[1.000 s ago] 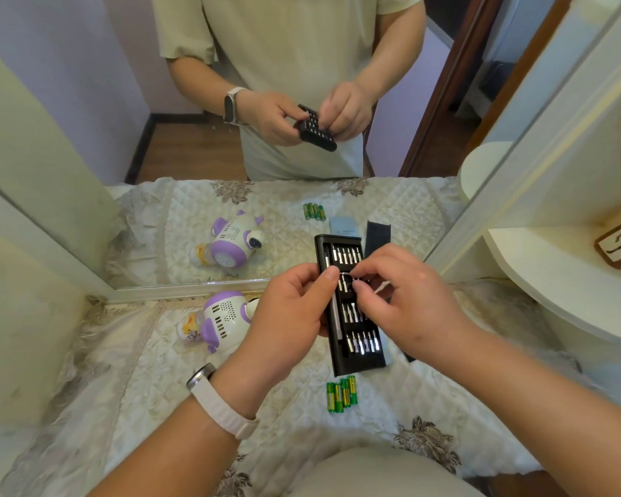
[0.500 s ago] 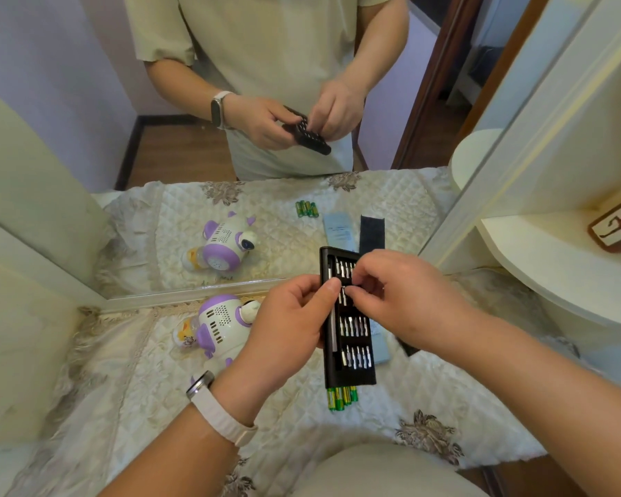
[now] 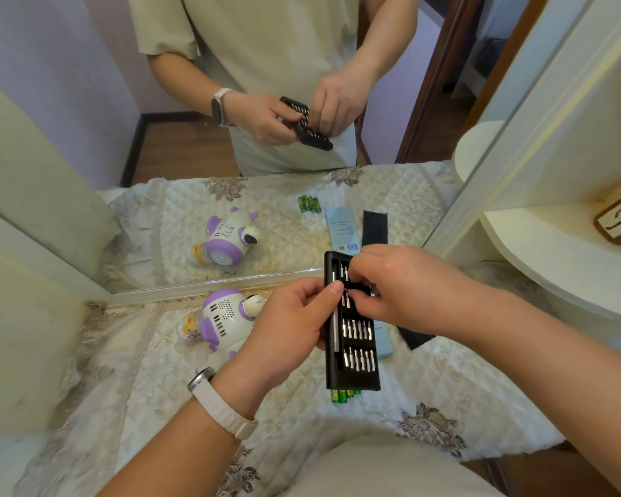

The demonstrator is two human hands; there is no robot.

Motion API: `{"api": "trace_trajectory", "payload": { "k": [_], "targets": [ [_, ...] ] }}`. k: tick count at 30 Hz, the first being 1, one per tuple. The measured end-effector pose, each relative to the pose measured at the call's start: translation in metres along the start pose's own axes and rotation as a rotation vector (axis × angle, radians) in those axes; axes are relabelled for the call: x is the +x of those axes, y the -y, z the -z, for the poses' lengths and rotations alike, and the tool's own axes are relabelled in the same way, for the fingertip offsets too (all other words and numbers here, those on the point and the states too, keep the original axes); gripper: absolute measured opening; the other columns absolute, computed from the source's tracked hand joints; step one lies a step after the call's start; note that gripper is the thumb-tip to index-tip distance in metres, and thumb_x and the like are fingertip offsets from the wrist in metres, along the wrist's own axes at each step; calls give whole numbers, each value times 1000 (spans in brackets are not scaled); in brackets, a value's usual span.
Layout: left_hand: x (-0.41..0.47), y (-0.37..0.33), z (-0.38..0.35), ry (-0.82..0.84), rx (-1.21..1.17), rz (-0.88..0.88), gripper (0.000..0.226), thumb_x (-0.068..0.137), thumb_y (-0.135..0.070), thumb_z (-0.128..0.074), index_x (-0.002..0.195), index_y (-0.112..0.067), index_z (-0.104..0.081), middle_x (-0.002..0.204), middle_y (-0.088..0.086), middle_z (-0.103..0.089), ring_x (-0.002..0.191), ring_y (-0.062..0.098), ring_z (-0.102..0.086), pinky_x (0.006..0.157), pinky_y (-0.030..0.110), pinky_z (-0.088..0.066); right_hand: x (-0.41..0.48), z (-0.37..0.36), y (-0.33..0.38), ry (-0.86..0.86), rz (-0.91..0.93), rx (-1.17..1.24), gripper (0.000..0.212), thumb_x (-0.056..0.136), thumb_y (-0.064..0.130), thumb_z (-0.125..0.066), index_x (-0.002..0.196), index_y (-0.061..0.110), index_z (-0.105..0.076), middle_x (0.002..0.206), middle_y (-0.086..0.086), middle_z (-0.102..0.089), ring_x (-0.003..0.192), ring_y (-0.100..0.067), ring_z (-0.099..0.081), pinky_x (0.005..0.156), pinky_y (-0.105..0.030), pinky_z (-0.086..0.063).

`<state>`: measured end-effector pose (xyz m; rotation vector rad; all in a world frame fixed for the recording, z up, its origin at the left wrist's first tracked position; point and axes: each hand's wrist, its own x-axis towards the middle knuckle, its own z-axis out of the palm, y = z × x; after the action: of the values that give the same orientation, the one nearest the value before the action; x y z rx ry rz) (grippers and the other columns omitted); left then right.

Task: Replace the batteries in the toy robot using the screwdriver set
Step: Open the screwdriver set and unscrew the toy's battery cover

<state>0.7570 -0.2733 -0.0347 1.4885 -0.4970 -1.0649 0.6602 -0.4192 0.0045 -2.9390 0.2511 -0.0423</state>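
Early stage. My left hand (image 3: 291, 328) grips the screwdriver set (image 3: 352, 374); my right hand (image 3: 402, 285) pinches a bit from an upper row (hidden under my fingers). Toy robot (image 3: 223, 317) lies untouched to the left, batteries (image 3: 342, 396) waiting.

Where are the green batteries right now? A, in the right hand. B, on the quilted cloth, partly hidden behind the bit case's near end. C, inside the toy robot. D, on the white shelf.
B: the green batteries lie on the quilted cloth, peeking out past the near edge of the bit case.
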Motion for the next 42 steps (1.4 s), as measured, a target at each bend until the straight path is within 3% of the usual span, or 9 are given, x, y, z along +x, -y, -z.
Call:
{"api": "trace_trajectory", "payload": {
  "k": [5,8,17,21,26,29,34,42],
  "targets": [
    [0,2,-1,-15,1,2,21,101,-22,-55,94,-9,-71,75,6,-73,64,17,-70,52,30,-56,-2,-9,-2,-99,61,-25,28,82,37,-46,80,14,-61,71,3,-56,53,-21,-55,43,-29,-44],
    [0,3,-3,-14,5,3,21,101,-22,-55,95,-9,-71,76,6,-73,65,18,-70,53,31,-56,-5,-10,-4,-115,97,0,27,82,36,-42,83,16,-60,72,5,-55,52,-20,-53,40,-29,-42],
    [4,2,-8,9,-40,16,22,102,-22,-53,97,-7,-69,76,5,-73,65,15,-69,56,33,-57,-9,-18,-15,-155,102,224,21,84,28,-45,100,25,-59,91,8,-53,71,-15,-55,52,-40,-50],
    [5,2,-9,10,-46,24,23,102,-22,-53,97,-7,-69,75,5,-72,65,15,-69,55,31,-57,-9,-25,-15,-178,36,337,17,83,23,-51,96,28,-61,88,16,-50,68,-2,-48,57,-30,-49],
    [3,5,-10,25,-17,38,25,102,-22,-52,95,-6,-70,72,4,-71,60,14,-66,51,27,-52,-10,-18,-23,-26,-46,475,18,84,21,-69,89,34,-58,85,16,-53,70,-6,-54,62,-15,-42],
    [2,9,-9,39,17,47,26,102,-22,-53,95,-5,-71,74,6,-71,60,15,-66,51,29,-53,-8,-11,-25,109,-64,371,16,85,32,-69,88,36,-54,84,16,-54,75,-2,-53,65,-17,-45],
    [1,12,-13,64,58,50,25,102,-22,-53,95,-4,-70,72,4,-71,61,15,-67,52,30,-54,-10,-4,-23,187,-64,254,12,88,35,-65,93,29,-57,82,17,-51,74,1,-49,63,-15,-40],
    [6,16,-15,22,86,28,25,102,-23,-53,96,-6,-70,71,6,-70,59,16,-62,51,28,-50,-10,-13,-20,93,-54,182,12,88,33,-57,90,22,-55,80,14,-48,73,-7,-50,65,-22,-43]
  ]
}}
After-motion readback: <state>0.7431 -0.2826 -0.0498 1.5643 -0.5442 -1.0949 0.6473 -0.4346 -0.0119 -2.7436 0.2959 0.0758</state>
